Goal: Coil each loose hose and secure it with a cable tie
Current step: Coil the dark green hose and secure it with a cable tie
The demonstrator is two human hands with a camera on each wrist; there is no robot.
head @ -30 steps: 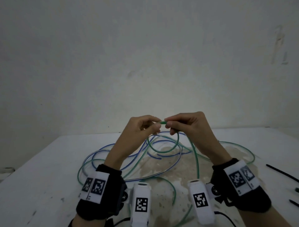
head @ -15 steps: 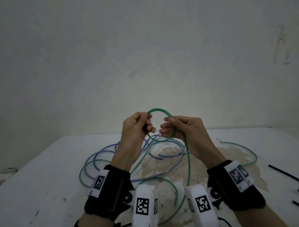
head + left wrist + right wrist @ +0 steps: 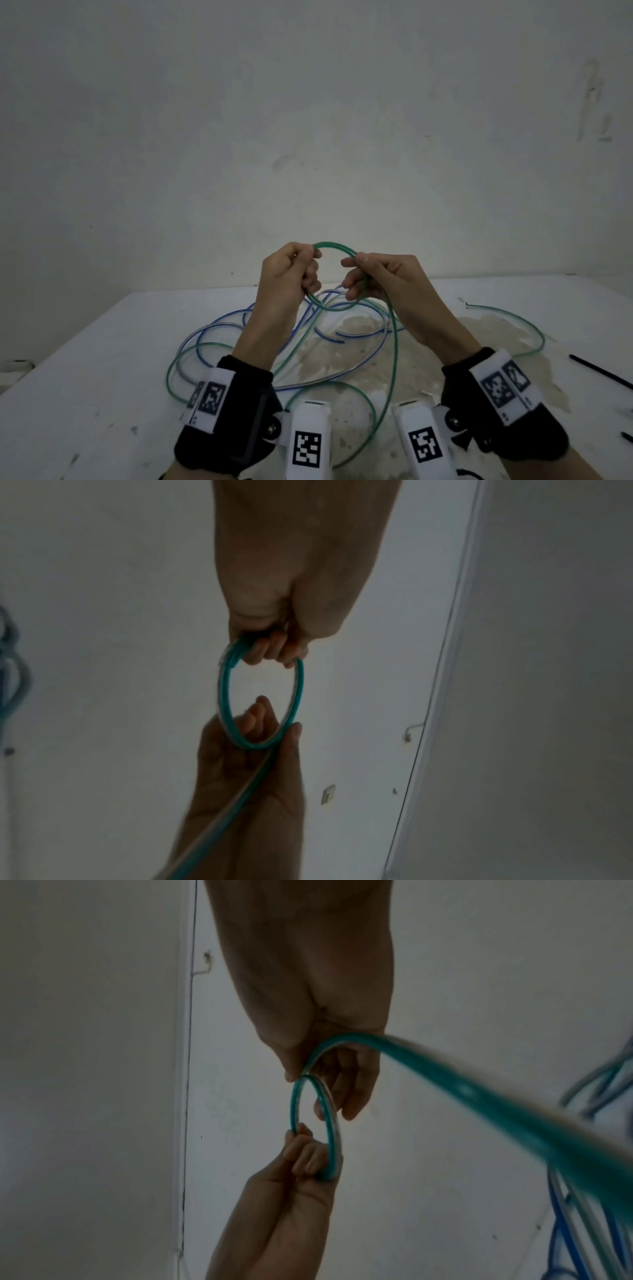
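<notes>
A person's left hand (image 3: pixel 291 274) grips one side of a small first loop of green hose (image 3: pixel 334 245) held up over a white table (image 3: pixel 85 394), while the right hand (image 3: pixel 380 281) pinches the opposite side where the hose crosses itself. Most of the green hose still trails loose across the tabletop, tangled with an uncoiled blue hose (image 3: pixel 219 325). Black cable ties (image 3: pixel 599 375) lie unused at the far right; the coiling looks barely begun.
</notes>
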